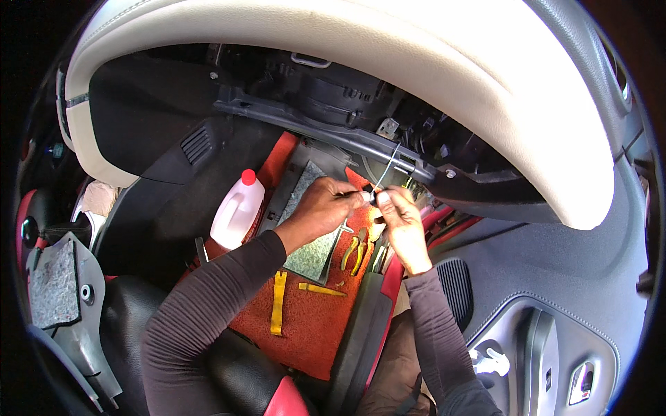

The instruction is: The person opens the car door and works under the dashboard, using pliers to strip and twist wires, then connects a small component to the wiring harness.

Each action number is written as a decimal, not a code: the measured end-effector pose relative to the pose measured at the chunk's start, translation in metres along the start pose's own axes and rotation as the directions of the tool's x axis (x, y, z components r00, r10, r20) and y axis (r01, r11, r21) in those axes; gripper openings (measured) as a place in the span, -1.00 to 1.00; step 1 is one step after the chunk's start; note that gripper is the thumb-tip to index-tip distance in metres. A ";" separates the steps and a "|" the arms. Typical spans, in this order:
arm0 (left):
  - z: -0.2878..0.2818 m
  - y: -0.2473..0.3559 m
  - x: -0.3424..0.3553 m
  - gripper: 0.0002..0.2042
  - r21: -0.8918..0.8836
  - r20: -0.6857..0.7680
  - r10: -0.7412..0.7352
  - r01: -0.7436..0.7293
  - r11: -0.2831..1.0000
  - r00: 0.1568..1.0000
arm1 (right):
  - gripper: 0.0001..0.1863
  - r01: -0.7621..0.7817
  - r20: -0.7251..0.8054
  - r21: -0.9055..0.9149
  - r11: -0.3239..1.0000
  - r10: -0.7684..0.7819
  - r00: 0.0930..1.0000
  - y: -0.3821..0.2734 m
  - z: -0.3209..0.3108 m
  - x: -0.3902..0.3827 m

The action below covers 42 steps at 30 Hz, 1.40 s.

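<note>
Down in the passenger footwell of a car, both hands are brought together just under the opened dashboard underside (388, 149). A thin pale cable tie (386, 170) is pinched between them: the fingers of the left hand (322, 208) are closed on its lower end, and the fingers of the right hand (401, 222) are closed on it just beside them, so that the two sets of fingertips nearly touch. The tie is seen running up from the hands to the dark plastic rail above. A white plastic bottle (237, 210) with a red cap and a moulded handle is stood upright on the red floor mat (312, 326), to the left of the left hand; no label can be made out on it. A grey felt-backed panel (312, 253) is laid under the left wrist. Yellow-handled pliers (354, 253) are lain just below the hands, and two yellow plastic pry tools (279, 301) are rested on the mat nearer the person.
</note>
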<state>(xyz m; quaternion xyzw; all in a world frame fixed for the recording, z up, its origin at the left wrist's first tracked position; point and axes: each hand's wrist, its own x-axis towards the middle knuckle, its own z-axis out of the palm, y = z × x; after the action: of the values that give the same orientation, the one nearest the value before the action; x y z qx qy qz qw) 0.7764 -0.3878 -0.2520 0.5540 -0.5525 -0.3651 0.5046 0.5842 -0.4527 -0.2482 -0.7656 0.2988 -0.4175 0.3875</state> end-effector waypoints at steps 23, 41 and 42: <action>0.011 -0.005 -0.004 -0.80 0.321 -0.099 0.329 -0.283 0.904 0.939 | -0.77 -0.117 0.040 0.498 0.859 0.113 0.993 -0.026 -0.011 -0.015; 0.006 -0.012 -0.010 -0.76 0.279 0.054 0.286 -0.290 0.915 0.957 | -0.71 0.114 0.032 -0.625 0.772 -0.120 0.992 -0.063 0.010 -0.034; 0.007 -0.011 -0.012 -0.75 0.311 0.047 0.306 -0.305 0.900 0.951 | -0.72 0.026 -0.003 -0.520 0.854 -0.032 0.999 -0.063 0.007 -0.032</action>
<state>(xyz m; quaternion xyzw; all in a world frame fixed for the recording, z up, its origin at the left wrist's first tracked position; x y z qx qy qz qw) 0.7706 -0.3789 -0.2661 0.5344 -0.6827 -0.1879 0.4616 0.5839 -0.3922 -0.2107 -0.8438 0.3911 -0.3315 0.1587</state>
